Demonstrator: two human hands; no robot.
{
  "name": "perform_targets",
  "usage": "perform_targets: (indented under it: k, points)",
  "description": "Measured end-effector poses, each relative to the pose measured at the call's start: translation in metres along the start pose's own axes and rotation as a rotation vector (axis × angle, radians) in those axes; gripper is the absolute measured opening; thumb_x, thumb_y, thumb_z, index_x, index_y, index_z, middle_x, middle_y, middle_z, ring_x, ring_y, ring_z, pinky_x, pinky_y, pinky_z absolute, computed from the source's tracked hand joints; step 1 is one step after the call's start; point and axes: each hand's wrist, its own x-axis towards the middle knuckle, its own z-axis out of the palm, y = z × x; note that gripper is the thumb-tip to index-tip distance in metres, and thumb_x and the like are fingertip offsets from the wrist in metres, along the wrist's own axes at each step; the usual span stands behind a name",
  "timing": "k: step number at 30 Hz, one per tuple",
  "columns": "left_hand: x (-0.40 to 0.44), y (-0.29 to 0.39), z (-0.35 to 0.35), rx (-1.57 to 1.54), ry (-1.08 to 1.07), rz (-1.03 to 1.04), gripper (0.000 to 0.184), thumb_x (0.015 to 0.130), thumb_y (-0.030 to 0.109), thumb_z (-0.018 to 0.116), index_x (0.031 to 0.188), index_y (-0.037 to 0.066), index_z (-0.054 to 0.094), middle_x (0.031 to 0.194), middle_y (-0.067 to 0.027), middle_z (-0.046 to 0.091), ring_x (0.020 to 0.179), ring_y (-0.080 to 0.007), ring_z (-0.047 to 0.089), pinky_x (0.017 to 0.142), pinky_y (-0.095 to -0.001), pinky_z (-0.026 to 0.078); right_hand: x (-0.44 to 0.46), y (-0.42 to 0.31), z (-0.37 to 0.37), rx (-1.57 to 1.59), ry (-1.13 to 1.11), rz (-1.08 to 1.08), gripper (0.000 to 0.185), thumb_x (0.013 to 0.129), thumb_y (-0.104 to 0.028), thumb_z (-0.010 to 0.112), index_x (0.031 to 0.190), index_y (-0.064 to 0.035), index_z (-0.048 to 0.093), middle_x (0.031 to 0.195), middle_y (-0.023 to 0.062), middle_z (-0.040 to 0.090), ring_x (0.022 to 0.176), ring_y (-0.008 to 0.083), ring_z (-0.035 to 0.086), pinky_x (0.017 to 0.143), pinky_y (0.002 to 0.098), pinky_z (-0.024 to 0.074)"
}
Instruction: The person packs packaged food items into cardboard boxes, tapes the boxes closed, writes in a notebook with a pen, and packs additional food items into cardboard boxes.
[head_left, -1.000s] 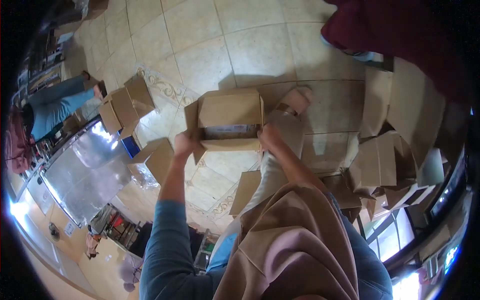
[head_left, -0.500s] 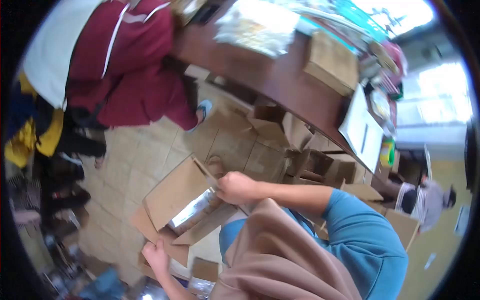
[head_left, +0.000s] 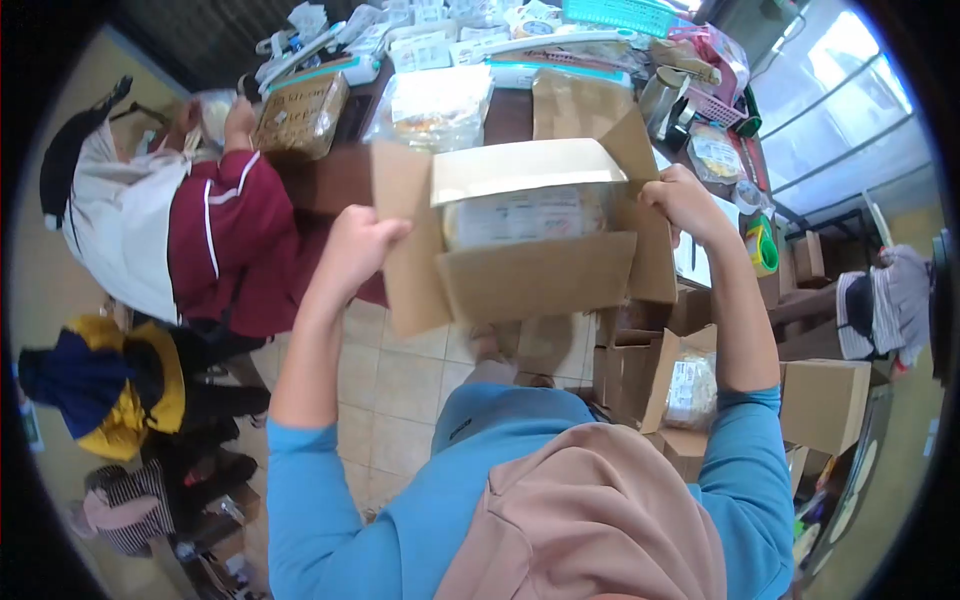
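An open cardboard box [head_left: 535, 285] is held up in front of me, its flaps spread outward. Inside it lies a clear-wrapped package with a white printed label [head_left: 525, 218]. My left hand [head_left: 365, 245] has its fingers closed on the left side flap. On the right side flap, my right hand [head_left: 685, 205] is closed in the same way. Behind the box is the dark table [head_left: 335, 180], with a wrapped package [head_left: 430, 108] near its edge.
A co-worker in maroon and white [head_left: 235, 225] stands at the table's left part, hands near a brown wrapped parcel [head_left: 302, 115]. Other people are at far left and right. More cardboard boxes [head_left: 825, 400] stand at lower right, one holding a labelled package [head_left: 690, 390]. A teal basket [head_left: 620, 14] sits at the back.
The box has risen from near the floor to table height, still between my two hands. My view has turned from the floor toward the table.
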Motion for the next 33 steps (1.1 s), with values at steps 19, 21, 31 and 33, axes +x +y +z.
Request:
perform_targets:
  k: [19, 21, 31, 33]
  points:
    - [0.206, 0.091, 0.104, 1.264, -0.797, 0.543, 0.036, 0.07, 0.011, 0.059, 0.104, 0.004, 0.057, 0.093, -0.018, 0.063, 0.091, -0.033, 0.06, 0.079, -0.0403, 0.049, 0.032, -0.005, 0.099, -0.614, 0.414, -0.736, 0.048, 0.061, -0.031, 0.073, 0.095, -0.0072, 0.05, 0.083, 0.006, 0.051, 0.085, 0.0246, 0.051, 0.081, 0.0383, 0.0335]
    - [0.219, 0.099, 0.092, 1.205, -0.737, 0.507, 0.029, 0.07, 0.005, 0.052, 0.097, 0.005, 0.063, 0.095, -0.0161, 0.063, 0.091, -0.032, 0.06, 0.079, -0.0405, 0.048, 0.017, 0.001, 0.092, -0.61, 0.413, -0.764, 0.045, 0.061, -0.027, 0.072, 0.094, -0.0074, 0.05, 0.083, 0.0057, 0.051, 0.085, 0.024, 0.051, 0.08, 0.0382, 0.0333]
    - [0.187, 0.089, 0.056, 0.848, -0.824, 0.443, 0.048, 0.081, 0.033, 0.061, 0.124, 0.014, 0.05, 0.094, -0.0196, 0.063, 0.085, -0.0329, 0.062, 0.074, -0.041, 0.048, 0.021, 0.001, 0.063, -0.643, 0.536, -0.807, 0.035, 0.061, -0.009, 0.068, 0.092, -0.0086, 0.053, 0.093, 0.0074, 0.051, 0.09, 0.0254, 0.051, 0.081, 0.0405, 0.0372]
    - [0.163, 0.079, 0.054, 0.825, -0.69, 0.466, 0.052, 0.08, 0.041, 0.061, 0.123, 0.015, 0.05, 0.093, -0.0207, 0.062, 0.085, -0.0372, 0.06, 0.073, -0.0415, 0.048, 0.036, -0.011, 0.05, -0.682, 0.472, -0.804, 0.036, 0.061, -0.008, 0.068, 0.093, -0.0086, 0.053, 0.096, 0.008, 0.052, 0.092, 0.0264, 0.051, 0.083, 0.0409, 0.037]
